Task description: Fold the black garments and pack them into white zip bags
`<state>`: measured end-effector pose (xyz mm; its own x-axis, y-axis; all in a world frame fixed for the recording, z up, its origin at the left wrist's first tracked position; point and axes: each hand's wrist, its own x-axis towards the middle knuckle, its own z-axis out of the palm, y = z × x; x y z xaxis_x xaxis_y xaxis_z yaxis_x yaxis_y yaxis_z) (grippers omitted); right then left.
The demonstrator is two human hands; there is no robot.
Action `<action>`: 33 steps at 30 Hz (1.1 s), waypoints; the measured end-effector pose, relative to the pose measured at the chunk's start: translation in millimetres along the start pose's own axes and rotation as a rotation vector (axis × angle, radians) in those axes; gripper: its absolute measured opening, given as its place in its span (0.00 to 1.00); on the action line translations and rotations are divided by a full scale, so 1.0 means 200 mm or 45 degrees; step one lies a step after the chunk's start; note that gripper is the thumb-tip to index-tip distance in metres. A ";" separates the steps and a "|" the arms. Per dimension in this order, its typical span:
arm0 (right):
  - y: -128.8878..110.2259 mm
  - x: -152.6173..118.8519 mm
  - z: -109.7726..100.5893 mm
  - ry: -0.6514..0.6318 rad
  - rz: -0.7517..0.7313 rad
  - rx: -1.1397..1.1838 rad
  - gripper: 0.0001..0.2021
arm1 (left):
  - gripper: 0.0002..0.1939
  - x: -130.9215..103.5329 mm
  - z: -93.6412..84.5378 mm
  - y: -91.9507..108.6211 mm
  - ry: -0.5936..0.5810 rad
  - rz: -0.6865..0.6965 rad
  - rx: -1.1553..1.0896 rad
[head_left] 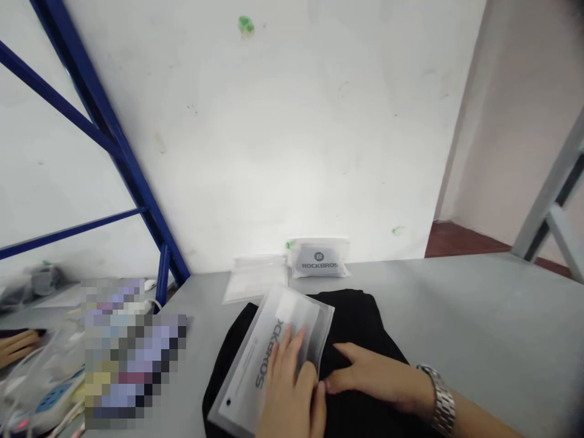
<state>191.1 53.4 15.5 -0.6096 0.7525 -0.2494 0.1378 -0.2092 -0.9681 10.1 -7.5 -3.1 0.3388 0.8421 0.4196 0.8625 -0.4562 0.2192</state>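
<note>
A frosted plastic pouch with ROCKBROS lettering (246,371) lies tilted on a folded black cloth (356,310). My left hand (292,386) rests on the pouch with its index and middle fingers stretched out over the lettering. To its right, my right hand (365,372), with a metal watch on the wrist, touches the black cloth beside the pouch's right edge, its thumb and forefinger apart. The fingertips of my right hand come close to my left hand. What lies under the palms is hidden.
A filled ROCKBROS pouch (319,258) leans against the white wall, beside a flat clear pouch (255,280) on the grey table (479,322). At left are blue metal bars (114,146), cables, a pixelated area and another person's hand (18,347).
</note>
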 end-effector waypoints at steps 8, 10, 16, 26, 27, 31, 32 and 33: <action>-0.03 0.00 -0.01 0.127 -0.099 0.114 0.24 | 0.11 -0.06 0.12 0.06 0.007 -0.107 -0.058; -0.03 0.02 0.01 0.175 -0.183 0.206 0.23 | 0.11 -0.06 0.18 0.09 0.093 -0.134 -0.074; -0.04 0.00 0.02 0.115 -0.280 0.364 0.26 | 0.11 -0.02 0.14 0.13 0.244 -0.289 -0.211; -0.02 0.02 0.06 0.046 -0.307 0.604 0.32 | 0.09 -0.01 0.19 0.12 0.335 -0.214 -0.061; -0.02 0.02 0.07 0.059 -0.315 0.635 0.29 | 0.08 0.00 0.20 0.15 0.395 -0.198 -0.027; -0.02 0.02 0.10 0.075 -0.293 0.645 0.16 | 0.06 0.04 0.25 0.26 0.483 -0.131 -0.012; -0.03 0.01 0.10 0.077 -0.260 0.582 0.16 | 0.07 0.05 0.27 0.28 0.474 -0.145 -0.040; -0.03 0.00 0.09 0.074 -0.215 0.497 0.17 | 0.07 0.05 0.28 0.30 0.450 -0.154 -0.080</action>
<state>176.0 43.1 21.9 -0.5518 0.8280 -0.0996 -0.2731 -0.2923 -0.9165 85.8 -10.5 -34.4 0.0758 0.7446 0.6632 0.8600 -0.3854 0.3345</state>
